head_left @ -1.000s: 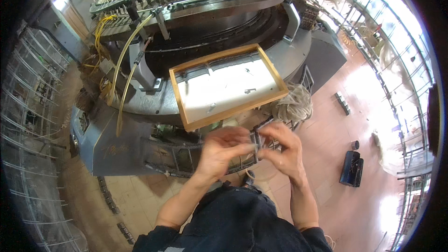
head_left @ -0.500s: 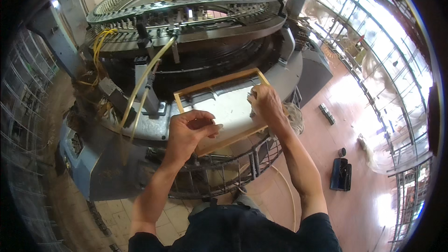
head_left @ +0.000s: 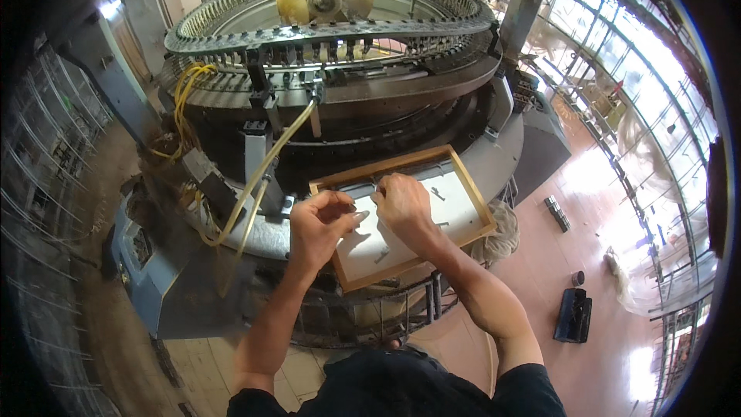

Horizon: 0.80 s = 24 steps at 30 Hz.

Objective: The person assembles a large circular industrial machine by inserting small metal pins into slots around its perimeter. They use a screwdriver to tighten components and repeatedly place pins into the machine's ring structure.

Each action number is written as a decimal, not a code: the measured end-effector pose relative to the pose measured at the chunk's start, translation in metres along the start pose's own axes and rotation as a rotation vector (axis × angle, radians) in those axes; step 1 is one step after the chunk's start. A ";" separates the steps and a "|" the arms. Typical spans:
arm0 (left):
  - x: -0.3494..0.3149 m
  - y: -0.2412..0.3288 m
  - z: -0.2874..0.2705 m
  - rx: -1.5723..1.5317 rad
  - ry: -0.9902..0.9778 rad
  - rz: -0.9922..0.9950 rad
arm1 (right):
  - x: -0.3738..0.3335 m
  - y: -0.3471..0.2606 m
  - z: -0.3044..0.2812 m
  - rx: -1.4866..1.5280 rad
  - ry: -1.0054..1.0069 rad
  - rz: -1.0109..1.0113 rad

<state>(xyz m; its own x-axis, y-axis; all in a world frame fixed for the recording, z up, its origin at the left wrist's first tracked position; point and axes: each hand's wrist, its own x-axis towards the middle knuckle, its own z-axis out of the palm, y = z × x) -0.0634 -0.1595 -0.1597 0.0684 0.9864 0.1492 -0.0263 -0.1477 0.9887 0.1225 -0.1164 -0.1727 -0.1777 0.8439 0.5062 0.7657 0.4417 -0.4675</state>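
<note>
A shallow wooden-framed tray [head_left: 480, 216] with a white bottom rests tilted on the machine's front ledge. Several small grey metal pieces [head_left: 438, 194] lie scattered on its bottom, and dark metal strips run along its far side. Over the tray's left part is my left hand [head_left: 315, 232], thumb and forefinger closed together; something small and pale seems to be at the fingertips, too small to name. My right hand [head_left: 405, 205] reaches into the middle of the tray by the dark strips. Its fingers are curled closed, and the back of the hand hides what they hold.
Beyond the tray stands a large round knitting machine [head_left: 347, 93] with a brass-coloured fan [head_left: 324, 1] on top. Yellow hoses [head_left: 266, 162] run at the left. Below the tray curves a dark metal guard [head_left: 370, 316]. A black open case [head_left: 573, 315] lies on the floor at right.
My right hand has moved left from the tray's right side to its middle, uncovering metal pieces there. My left hand stays by the tray's left side. The whole view has shifted somewhat.
</note>
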 end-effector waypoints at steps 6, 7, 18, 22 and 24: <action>0.036 -0.002 -0.005 0.136 -0.077 0.006 | 0.006 -0.008 -0.029 0.058 -0.148 0.167; 0.042 -0.001 -0.004 0.162 -0.091 -0.005 | 0.006 -0.010 -0.036 0.094 -0.150 0.192; 0.102 0.023 0.017 -0.148 -0.535 -0.107 | 0.007 -0.013 -0.086 0.299 -0.076 0.127; 0.107 0.022 0.028 -0.193 -0.524 -0.065 | 0.000 -0.004 -0.078 0.439 0.007 0.249; 0.106 0.020 0.035 -0.196 -0.478 -0.065 | -0.002 0.001 -0.072 0.525 0.007 0.307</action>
<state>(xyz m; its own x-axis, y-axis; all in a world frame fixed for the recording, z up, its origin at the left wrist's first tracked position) -0.0221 -0.0605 -0.1238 0.5228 0.8434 0.1237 -0.1902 -0.0261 0.9814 0.1678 -0.1393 -0.1222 0.0084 0.9552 0.2957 0.3743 0.2712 -0.8868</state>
